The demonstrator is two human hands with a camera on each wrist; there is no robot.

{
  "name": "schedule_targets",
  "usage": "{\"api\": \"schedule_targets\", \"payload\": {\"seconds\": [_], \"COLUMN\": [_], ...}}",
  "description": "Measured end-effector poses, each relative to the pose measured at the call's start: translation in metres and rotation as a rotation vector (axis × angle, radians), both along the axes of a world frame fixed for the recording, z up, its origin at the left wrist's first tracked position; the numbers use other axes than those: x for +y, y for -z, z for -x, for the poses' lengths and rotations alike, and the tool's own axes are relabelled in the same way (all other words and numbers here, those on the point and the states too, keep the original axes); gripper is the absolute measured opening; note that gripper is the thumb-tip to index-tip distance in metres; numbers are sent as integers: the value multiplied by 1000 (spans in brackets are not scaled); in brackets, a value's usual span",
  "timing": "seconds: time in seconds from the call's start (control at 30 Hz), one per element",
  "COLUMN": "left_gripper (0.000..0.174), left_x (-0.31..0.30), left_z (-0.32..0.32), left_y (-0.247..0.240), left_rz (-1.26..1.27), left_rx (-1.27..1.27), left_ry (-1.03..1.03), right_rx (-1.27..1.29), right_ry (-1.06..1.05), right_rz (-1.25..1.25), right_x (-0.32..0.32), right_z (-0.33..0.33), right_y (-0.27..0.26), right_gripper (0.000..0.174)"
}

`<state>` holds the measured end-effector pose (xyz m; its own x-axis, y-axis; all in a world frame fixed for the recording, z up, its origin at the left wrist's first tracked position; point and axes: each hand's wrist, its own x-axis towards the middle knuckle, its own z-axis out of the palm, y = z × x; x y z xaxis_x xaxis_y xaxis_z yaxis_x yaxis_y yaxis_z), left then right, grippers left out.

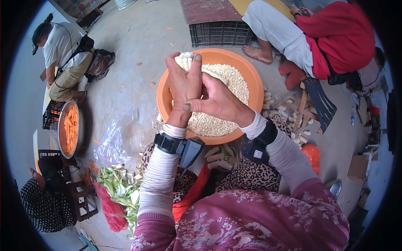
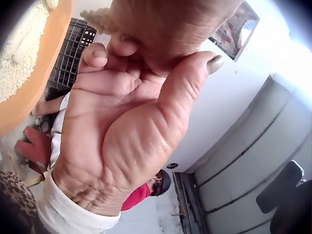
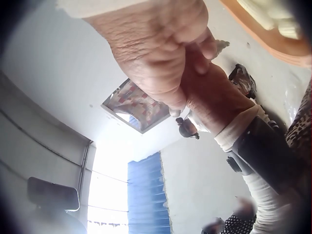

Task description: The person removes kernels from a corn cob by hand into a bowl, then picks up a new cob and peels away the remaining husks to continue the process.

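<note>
Over an orange basin (image 1: 255, 90) of loose pale kernels (image 1: 213, 125), my left hand (image 1: 184, 90) grips a white corn cob (image 1: 183, 61), whose end shows between fingers and thumb. My right hand (image 1: 222, 100) is against it, its thumb across the left wrist. In the left wrist view, the right hand (image 2: 117, 117) faces palm up to the camera, fingertips curled against the left hand (image 2: 170, 29); the cob (image 2: 100, 19) sticks out beyond. The right wrist view shows the right hand (image 3: 156, 53) wrapped on the left hand (image 3: 209, 92), with a bit of cob (image 3: 222, 46) visible. Most of the cob is hidden.
Bare cobs (image 1: 289, 117) litter the floor right of the basin, near a wooden stool (image 1: 301, 108). Husks (image 1: 130, 192) and a plastic bag (image 1: 113, 142) lie left. A person in red (image 1: 343, 37) sits upper right; others sit left, by a bowl of orange strips (image 1: 71, 129).
</note>
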<state>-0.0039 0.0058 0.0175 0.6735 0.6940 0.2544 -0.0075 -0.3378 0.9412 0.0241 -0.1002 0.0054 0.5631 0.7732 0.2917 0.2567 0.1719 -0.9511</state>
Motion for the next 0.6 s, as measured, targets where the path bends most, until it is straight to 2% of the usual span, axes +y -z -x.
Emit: {"api": "schedule_targets", "payload": {"seconds": [0.27,0.33,0.4,0.43,0.47,0.5,0.53,0.6], "left_gripper": [54,55,48,48,48,51,51,56], "left_x": [1,3,6,10,17,21,20,14], "left_z": [-6,-9,-10,-9,-8,-7,-10,-15], "left_y": [6,10,13,14,16,17,22,24], "left_rz": [-32,-23,248,249,414,578,578,862], "left_rx": [24,26,-8,-9,-1,4,2,-214], "left_ry": [-68,-78,48,47,204,361,358,310], "right_rx": [-53,-146,-70,5,3,-14,-30,-25], "right_ry": [44,65,67,66,64,189,313,346], "right_rz": [35,143,184,225,225,142,57,59], "right_x": [-2,-4,-7,-7,-6,-4,-3,-1], "right_z": [3,-1,-10,-14,-15,-16,-17,-17], "right_y": [-13,-16,-12,-10,-8,-6,-5,-2], "right_gripper": [61,51,46,41,41,37,34,32]}}
